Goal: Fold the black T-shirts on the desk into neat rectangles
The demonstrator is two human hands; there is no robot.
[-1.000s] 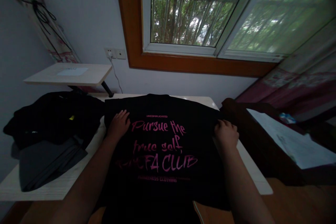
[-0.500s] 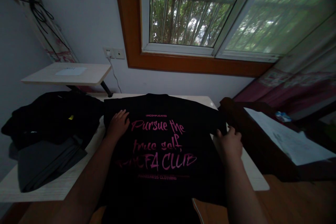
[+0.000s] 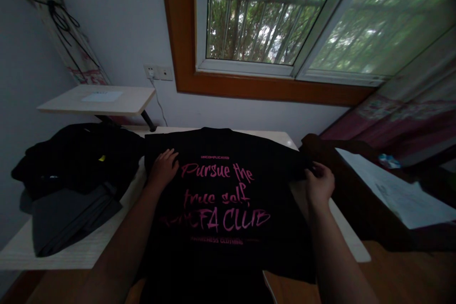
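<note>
Here's the black fabric T-shirt with pink lettering [image 3: 217, 185], spread over the pale wooden table [image 3: 347, 235], overhanging its near edge; soft, light, floppy by its look! Bare left hand [image 3: 164, 170] lies flat, unclenched; bare right hand [image 3: 320, 184] pinches the sleeve [image 3: 298, 160], likely the surest hold.

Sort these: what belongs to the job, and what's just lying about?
In the job:
black T-shirt
left hand, on it
right hand, at its sleeve
table

Apparently lying about:
dark clothes pile
grey folded garment
paper on shelf
white sheet at right
</note>
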